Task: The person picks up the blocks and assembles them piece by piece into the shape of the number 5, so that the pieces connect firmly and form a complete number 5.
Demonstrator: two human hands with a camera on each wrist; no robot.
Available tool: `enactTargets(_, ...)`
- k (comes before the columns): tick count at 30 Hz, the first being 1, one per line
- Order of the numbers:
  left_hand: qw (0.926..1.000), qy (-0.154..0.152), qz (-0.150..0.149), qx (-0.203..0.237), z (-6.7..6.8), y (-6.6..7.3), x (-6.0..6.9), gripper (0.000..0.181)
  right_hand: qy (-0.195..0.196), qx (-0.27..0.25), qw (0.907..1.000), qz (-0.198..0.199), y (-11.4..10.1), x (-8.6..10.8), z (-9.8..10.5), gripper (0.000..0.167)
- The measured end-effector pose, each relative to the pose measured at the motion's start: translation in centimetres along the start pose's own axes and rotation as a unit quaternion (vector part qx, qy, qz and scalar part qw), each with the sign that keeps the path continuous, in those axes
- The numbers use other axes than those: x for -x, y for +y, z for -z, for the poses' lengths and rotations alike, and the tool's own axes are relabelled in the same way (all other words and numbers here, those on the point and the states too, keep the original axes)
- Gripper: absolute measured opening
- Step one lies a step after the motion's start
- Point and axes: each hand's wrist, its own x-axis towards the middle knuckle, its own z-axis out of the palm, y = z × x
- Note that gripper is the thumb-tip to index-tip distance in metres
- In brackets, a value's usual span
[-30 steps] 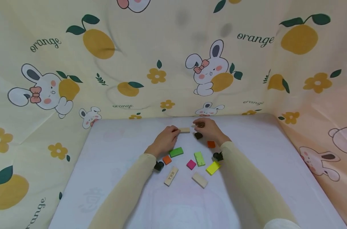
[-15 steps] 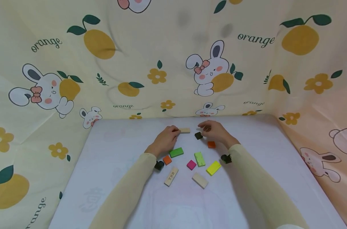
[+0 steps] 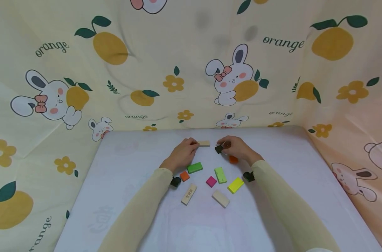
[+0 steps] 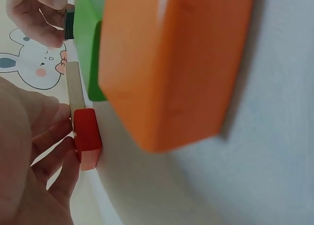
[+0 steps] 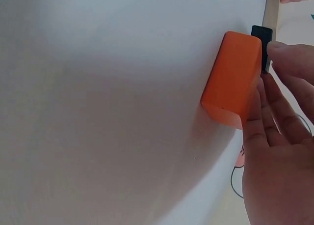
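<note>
My left hand [image 3: 182, 153] lies at the far part of the table, thumb and fingertips gripping the left end of a plain wooden block [image 3: 204, 144]. In the left wrist view, a red block [image 4: 87, 139] stands just before those fingers; whether they touch it I cannot tell. It is hidden under the hand in the head view. On the right, my right hand [image 3: 239, 147] pinches a small black block [image 3: 219, 149] between thumb and fingers, a little right of the wooden block. An orange block [image 5: 233, 77] sits on the table close under that hand.
Nearer me lie a green block [image 3: 195, 167], an orange one [image 3: 184, 176], a light green one [image 3: 220, 175], a pink one [image 3: 211, 181], a yellow one [image 3: 235, 185] and two wooden blocks, one printed [image 3: 189, 194], one plain [image 3: 220, 198]. A patterned cloth [image 3: 187, 70] stands behind the white table [image 3: 131, 175].
My right hand has moved right and back toward me from beyond the black block, and its fingers have come down onto that block. The left hand and the wooden block keep their place.
</note>
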Motion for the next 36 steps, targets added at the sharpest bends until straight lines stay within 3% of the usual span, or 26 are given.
enactTargets(16,1.0000,0.003,-0.004,0.007,0.1,0.2,0.0,0.043,0.015,0.029,0.9994,0.008,0.6,-0.4,-0.4,0.032)
enactTargets(36,0.9999,-0.002,0.004,0.016,0.2,0.2,0.1,0.044,0.035,0.017,0.9992,-0.014,-0.6,-0.9,-0.5,0.030)
